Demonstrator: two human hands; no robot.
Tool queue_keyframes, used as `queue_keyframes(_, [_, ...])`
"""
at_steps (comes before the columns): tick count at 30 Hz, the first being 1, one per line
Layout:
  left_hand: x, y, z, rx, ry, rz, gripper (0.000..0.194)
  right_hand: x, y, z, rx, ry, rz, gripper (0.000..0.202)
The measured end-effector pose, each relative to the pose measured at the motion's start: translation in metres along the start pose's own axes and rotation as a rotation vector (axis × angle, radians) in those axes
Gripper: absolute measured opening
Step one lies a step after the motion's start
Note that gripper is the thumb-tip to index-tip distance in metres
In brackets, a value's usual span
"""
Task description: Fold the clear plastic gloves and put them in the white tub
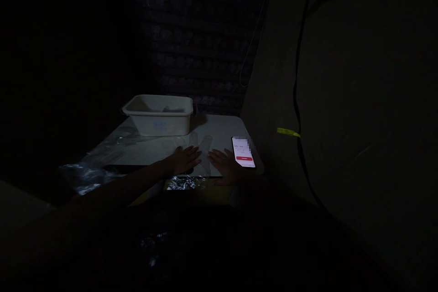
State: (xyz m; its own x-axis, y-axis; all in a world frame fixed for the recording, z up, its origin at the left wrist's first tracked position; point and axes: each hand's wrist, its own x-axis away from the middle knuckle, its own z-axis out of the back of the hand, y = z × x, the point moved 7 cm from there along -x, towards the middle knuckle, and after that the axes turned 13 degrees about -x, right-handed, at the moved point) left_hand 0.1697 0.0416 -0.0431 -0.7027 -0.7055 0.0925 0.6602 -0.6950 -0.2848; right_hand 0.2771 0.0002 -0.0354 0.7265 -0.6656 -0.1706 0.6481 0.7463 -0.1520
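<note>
In dim light, my left hand [185, 159] lies palm down near the front edge of the white table [222, 125], its fingers spread. Close to its right, my right hand [222, 162] is also palm down with fingers apart, and neither hand holds anything. Between them and just beyond lies thin clear plastic [206, 143] with finger-like shapes, like a disposable glove. A phone [243, 153] with a lit screen and a red button rests right beside my right hand. Shiny crinkled plastic [186, 183] hangs at the table's front edge, below my hands.
At the table's back left stands a cream plastic tub [160, 123] with something indistinct inside. More clear plastic [91, 178] drapes over the left edge. A wall [359, 100] rises on the right, with a dark cable [296, 96] and a yellow tag [288, 132].
</note>
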Motion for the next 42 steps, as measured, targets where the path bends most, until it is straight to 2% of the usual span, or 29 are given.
queue_keyframes(10, [-0.002,-0.002,-0.004,-0.001,0.006,0.014,0.045,-0.012,-0.029,-0.004,0.094,0.05,0.098,0.049])
queue_keyframes(14, [-0.001,-0.002,-0.002,0.028,-0.002,0.017,0.046,-0.009,-0.033,-0.006,0.094,0.048,0.132,0.042])
queue_keyframes(20, [0.0,-0.002,0.0,0.052,-0.011,0.029,0.047,0.003,-0.039,-0.006,0.069,0.046,0.183,0.039])
queue_keyframes(24, [0.001,0.001,0.003,0.057,-0.021,0.034,0.045,0.011,-0.049,-0.005,0.041,-0.001,0.234,0.041])
queue_keyframes(27, [0.001,-0.001,0.014,0.044,0.045,0.027,0.044,0.01,-0.048,0.002,0.011,0.023,0.228,0.045])
queue_keyframes(30, [0.006,-0.023,0.033,-0.021,0.178,0.133,0.045,0.003,-0.031,0.014,-0.005,0.132,0.11,0.043])
queue_keyframes(32, [0.016,-0.055,0.037,-0.058,0.207,0.369,0.046,-0.003,-0.018,0.02,-0.004,0.176,0.033,0.041])
queue_keyframes(34, [0.029,-0.084,0.026,-0.075,0.088,0.52,0.041,-0.01,-0.008,0.023,0.005,0.178,-0.015,0.04])
queue_keyframes(37, [0.048,-0.114,0.001,-0.05,-0.043,0.619,0.041,-0.021,0.001,0.027,0.021,0.184,-0.068,0.038])
queue_keyframes(39, [0.056,-0.125,-0.014,0.003,-0.071,0.669,0.045,-0.029,0.005,0.03,0.029,0.202,-0.101,0.037])
queue_keyframes(42, [0.057,-0.128,-0.025,0.075,-0.072,0.716,0.049,-0.042,0.006,0.032,0.043,0.212,-0.126,0.036])
